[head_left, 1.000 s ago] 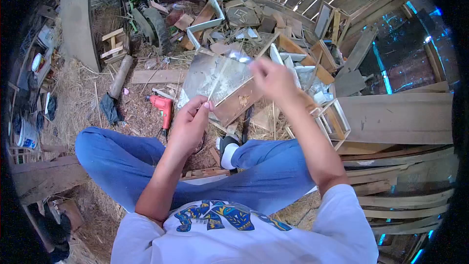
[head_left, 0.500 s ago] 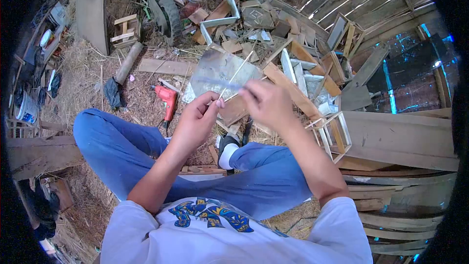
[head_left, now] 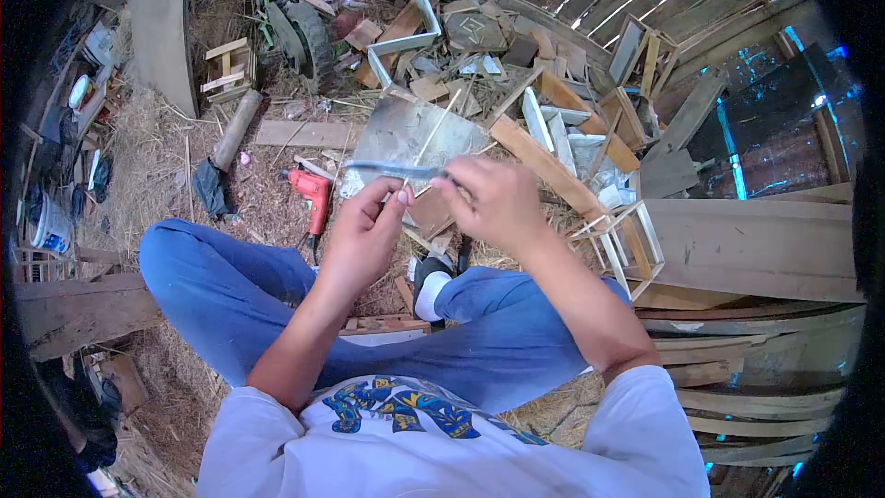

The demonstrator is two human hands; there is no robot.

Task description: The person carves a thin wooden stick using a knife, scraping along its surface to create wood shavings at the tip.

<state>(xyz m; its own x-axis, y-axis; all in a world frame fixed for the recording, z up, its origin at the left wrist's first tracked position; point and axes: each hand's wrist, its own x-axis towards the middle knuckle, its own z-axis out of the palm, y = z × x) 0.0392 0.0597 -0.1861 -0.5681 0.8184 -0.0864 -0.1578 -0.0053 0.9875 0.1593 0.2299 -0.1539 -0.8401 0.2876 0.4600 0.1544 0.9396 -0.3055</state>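
My left hand (head_left: 371, 226) is closed, pinching a thin wooden stick (head_left: 435, 132) between thumb and fingers. The stick slants up and away to the right. In my right hand (head_left: 493, 201) is a knife (head_left: 392, 169), its grey blade pointing left across the stick just above my left fingertips. Whether the edge touches the wood I cannot tell. Beneath both hands lies a worn, pale flat board (head_left: 387, 124) on the ground.
A red power drill (head_left: 312, 195) lies left of my hands, near my bent knee. Ahead is a heap of wood scraps (head_left: 479, 32). At right stand a small wooden frame (head_left: 636, 249) and long planks (head_left: 747, 254). A dark plastic bag (head_left: 210, 189) wraps a log's end.
My right hand has shifted slightly left and down, and the knife, blurred before, now shows more sharply. My left hand keeps its pinch on the stick.
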